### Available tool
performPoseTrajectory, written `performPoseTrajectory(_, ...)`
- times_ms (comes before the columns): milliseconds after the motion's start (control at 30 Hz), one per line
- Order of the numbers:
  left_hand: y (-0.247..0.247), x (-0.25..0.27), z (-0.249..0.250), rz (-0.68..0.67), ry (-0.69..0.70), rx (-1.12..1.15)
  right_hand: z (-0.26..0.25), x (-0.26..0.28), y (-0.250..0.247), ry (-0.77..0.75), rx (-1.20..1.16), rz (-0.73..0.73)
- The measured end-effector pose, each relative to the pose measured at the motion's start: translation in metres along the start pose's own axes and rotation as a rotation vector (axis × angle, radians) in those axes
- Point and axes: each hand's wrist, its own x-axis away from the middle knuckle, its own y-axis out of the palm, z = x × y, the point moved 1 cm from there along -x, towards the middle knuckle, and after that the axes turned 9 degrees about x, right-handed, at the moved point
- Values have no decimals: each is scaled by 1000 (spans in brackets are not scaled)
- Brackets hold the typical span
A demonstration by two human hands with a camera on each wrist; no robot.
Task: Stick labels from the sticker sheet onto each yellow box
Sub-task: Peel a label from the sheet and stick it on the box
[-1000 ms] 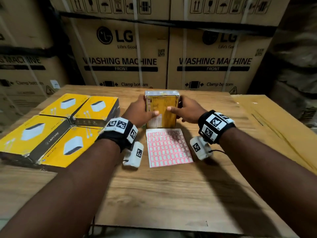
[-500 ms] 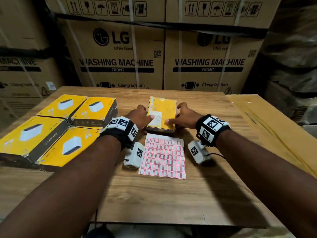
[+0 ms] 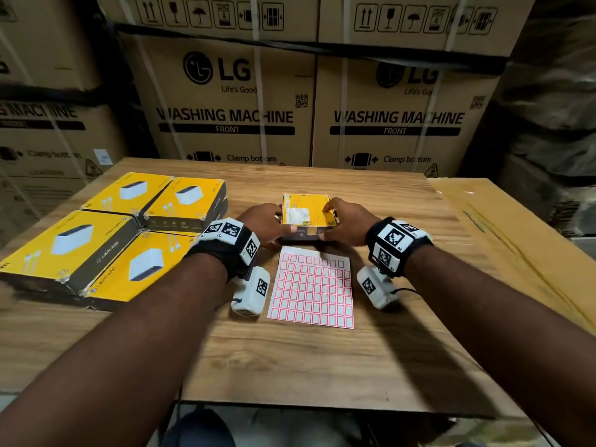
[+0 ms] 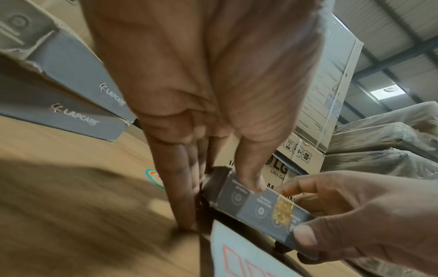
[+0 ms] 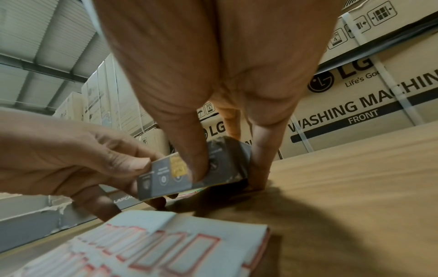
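One yellow box (image 3: 305, 213) lies flat at the centre of the wooden table (image 3: 322, 359), printed back face up, gripped from both ends: left hand (image 3: 265, 224) curled round its left side with the thumb on the near grey edge, right hand (image 3: 349, 223) curled round the right side, a fingertip on the top face. In the wrist views its near edge looks lifted slightly off the wood, though blur makes that uncertain.

Just in front of the box, nearly touching its near edge, lies one sticker sheet (image 3: 312, 291) (red-bordered labels in a grid, a few cells in the top row look peeled). Open tabletop lies right of the hands, up to a flat cardboard sheet (image 3: 516, 233) along the table's right edge. Bare wood runs from the sheet to the near table edge.

Left side: four more yellow boxes (image 3: 106, 240) packed tight in a two-by-two block, reaching the table's left edge.

Behind the table's far edge, stacked washing machine cartons (image 3: 232, 101) close off the room, further cartons at left
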Motion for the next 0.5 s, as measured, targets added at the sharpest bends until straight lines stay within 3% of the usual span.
performPoseTrajectory(100, -1, 2, -1, 3, -43, -71, -1, 0, 1, 2, 45, 26)
performPoseTrajectory(267, 5, 3, -8, -132, -175, -246, -6, -1, 5, 0, 118, 41)
performPoseTrajectory(500, 18, 13, 5, -97, -192, -326, -10, -2, 9, -1, 183, 53)
